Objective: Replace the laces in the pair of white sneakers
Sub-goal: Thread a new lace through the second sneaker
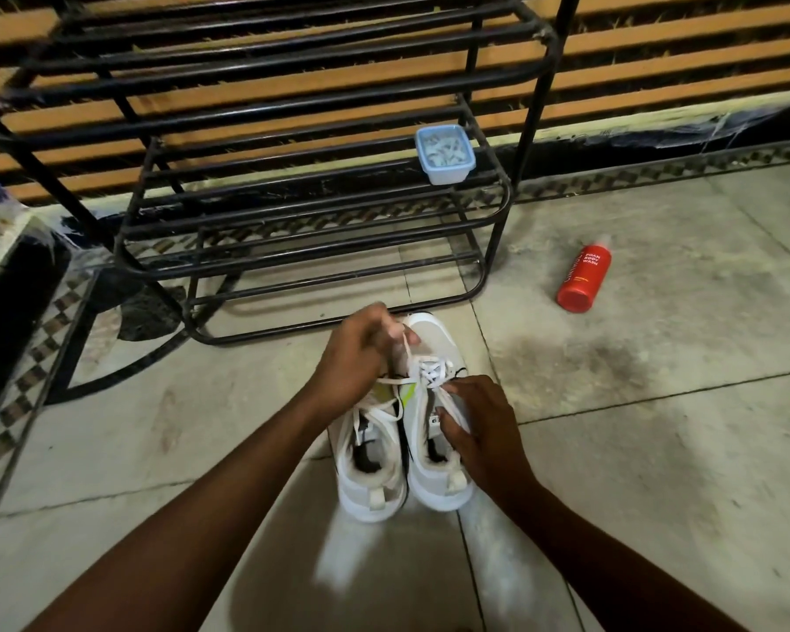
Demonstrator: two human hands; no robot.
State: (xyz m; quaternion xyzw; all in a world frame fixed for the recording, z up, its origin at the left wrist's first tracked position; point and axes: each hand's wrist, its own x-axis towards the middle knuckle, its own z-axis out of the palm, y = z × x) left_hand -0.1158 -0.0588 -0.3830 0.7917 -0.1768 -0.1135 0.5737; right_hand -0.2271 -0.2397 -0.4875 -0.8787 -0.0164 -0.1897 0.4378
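Two white sneakers stand side by side on the floor, toes pointing away from me. The right sneaker (439, 467) has a white lace (432, 374) crossed through its front eyelets. My left hand (356, 358) is raised over the toes and pinches a strand of that lace, drawn up taut. My right hand (477, 426) grips the right sneaker at its tongue and side. The left sneaker (368, 472) is partly hidden under my left hand, and loose white lace lies across its opening.
A black metal shoe rack (265, 212) stands just beyond the sneakers, with a small blue-rimmed plastic container (444, 153) on a shelf. A red body-wash bottle (584, 278) lies on the tiled floor to the right. A patterned border runs along the left.
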